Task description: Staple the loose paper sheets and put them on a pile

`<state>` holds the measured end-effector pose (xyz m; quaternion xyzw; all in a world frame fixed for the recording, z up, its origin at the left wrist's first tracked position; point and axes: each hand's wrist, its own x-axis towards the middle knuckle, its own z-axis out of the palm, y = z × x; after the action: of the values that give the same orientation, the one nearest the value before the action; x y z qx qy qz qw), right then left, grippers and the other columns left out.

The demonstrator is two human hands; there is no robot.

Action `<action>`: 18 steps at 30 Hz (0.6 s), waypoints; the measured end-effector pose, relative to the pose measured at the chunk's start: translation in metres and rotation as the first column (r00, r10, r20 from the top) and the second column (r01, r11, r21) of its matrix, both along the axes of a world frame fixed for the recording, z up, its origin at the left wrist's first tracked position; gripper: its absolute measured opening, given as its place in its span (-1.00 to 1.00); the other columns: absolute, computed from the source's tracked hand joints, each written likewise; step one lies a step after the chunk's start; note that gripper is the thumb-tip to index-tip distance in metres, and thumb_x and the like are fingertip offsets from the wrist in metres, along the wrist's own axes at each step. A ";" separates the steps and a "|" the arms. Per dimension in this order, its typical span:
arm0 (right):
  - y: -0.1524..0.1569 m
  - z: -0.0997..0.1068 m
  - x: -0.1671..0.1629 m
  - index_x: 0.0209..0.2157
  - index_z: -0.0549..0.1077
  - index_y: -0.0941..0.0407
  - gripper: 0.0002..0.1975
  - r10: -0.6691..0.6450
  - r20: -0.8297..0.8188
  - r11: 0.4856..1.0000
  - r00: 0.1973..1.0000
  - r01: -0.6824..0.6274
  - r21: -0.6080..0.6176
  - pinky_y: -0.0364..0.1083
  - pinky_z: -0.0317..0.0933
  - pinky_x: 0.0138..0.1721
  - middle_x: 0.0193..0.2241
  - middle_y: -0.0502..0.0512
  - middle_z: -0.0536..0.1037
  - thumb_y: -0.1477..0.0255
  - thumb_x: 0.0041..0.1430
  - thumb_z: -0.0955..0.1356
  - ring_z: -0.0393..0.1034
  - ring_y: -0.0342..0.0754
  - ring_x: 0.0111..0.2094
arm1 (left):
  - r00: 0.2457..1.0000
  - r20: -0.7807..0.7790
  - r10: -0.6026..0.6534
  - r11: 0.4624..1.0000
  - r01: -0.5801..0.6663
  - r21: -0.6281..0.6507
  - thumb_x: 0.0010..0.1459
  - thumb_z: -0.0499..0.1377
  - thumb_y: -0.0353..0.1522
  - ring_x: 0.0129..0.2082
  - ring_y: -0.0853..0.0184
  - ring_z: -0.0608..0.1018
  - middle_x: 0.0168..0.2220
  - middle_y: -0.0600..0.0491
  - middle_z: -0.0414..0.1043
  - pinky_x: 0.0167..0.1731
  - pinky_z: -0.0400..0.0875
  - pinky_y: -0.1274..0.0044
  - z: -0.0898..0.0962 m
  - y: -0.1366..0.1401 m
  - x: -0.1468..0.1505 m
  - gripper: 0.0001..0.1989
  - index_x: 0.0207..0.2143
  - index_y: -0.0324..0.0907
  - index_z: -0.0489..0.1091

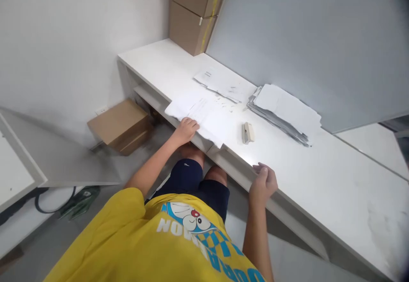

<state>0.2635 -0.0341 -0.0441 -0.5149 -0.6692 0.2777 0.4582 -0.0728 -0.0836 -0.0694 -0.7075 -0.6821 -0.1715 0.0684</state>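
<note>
A white sheet of paper (pixel 204 116) with faint print lies at the desk's near edge, part of it reaching over the edge. My left hand (pixel 186 129) grips its near side, fingers bent over the top and thumb hidden. Over the front edge of the desk, my right hand (pixel 264 181) is loosely bent with fingers apart and nothing visible in it. A small beige stapler (pixel 248 133) rests on the desktop between the sheet and that hand. Behind the stapler sits a thick, uneven stack of paper (pixel 284 109). A thinner pile of papers (pixel 220 84) lies farther back on the left.
Small bits (pixel 223 103) are scattered on the white desk (pixel 326 175) between the papers. Cardboard boxes (pixel 191 18) are stacked at its far end against a grey panel (pixel 306 43). Another cardboard box (pixel 118 122) stands on the floor at left. Open shelving runs under the desktop.
</note>
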 end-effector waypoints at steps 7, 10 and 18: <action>-0.001 0.005 -0.011 -0.18 0.53 -0.01 -0.47 0.224 -0.209 0.727 0.952 -0.305 -0.615 0.09 0.43 -0.19 -0.24 0.16 0.63 -0.15 0.09 0.32 0.53 0.18 -0.14 | 0.964 -0.185 -0.193 0.977 0.207 0.058 0.28 0.00 -0.44 -0.25 0.20 0.40 -0.30 -0.05 0.44 -0.17 0.25 0.33 0.036 -0.044 0.054 -0.79 -0.30 -0.16 0.44; -0.012 0.002 -0.021 -0.19 0.52 -0.02 -0.53 0.099 -0.460 0.633 0.882 -0.413 -0.655 0.02 0.42 -0.31 -0.25 0.09 0.64 -0.02 -0.06 0.47 0.54 0.14 -0.23 | 0.910 -0.220 -0.351 0.933 0.359 -0.003 0.31 -0.02 -0.48 -0.31 0.26 0.41 -0.34 0.00 0.44 -0.21 0.27 0.39 0.048 -0.059 0.093 -0.77 -0.28 -0.15 0.43; 0.006 -0.007 0.053 -0.24 0.55 0.08 -0.56 -0.117 -0.286 0.761 0.951 -0.099 -0.641 -0.01 0.35 -0.30 -0.26 0.13 0.64 0.19 -0.20 0.52 0.51 0.12 -0.27 | 0.864 0.120 -0.488 0.870 0.492 -0.007 0.19 -0.04 -0.55 0.04 0.25 0.45 0.00 0.03 0.50 0.23 0.21 0.26 0.092 -0.019 0.090 -0.57 0.04 -0.13 0.41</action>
<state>0.3162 -0.0276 -0.0512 -0.5945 -0.4491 0.5664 0.3523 0.0168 -0.1022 0.0231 -0.8477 -0.4859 -0.2109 -0.0299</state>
